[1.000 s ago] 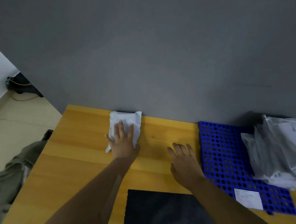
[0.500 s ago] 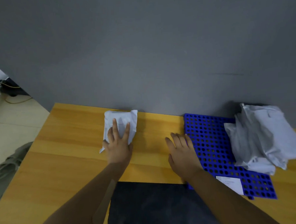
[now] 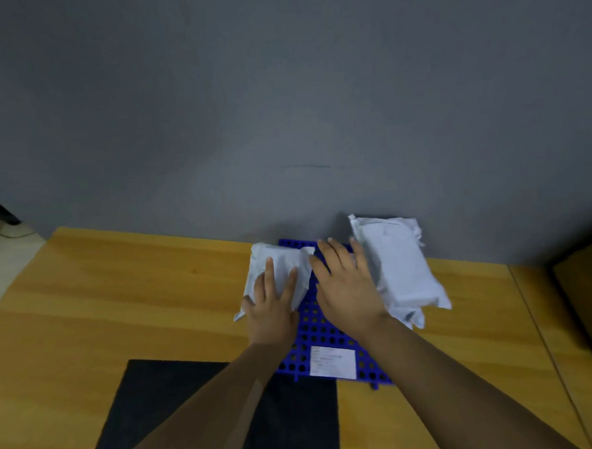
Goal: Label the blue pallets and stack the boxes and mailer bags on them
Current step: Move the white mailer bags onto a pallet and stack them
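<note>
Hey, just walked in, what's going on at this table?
A person is loading mailer bags onto a blue pallet on a wooden table. The left hand presses flat on a small white mailer bag at the pallet's left edge. The right hand lies open over the pallet, beside larger grey-white bags already stacked on its right side. A white label sits on the pallet's near edge.

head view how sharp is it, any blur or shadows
Head view: soft throughout, with blur on the left hand and right hand; the label on the blue pallet has unreadable print; the mailer bags cast a dim shadow on the grey wall behind.
</note>
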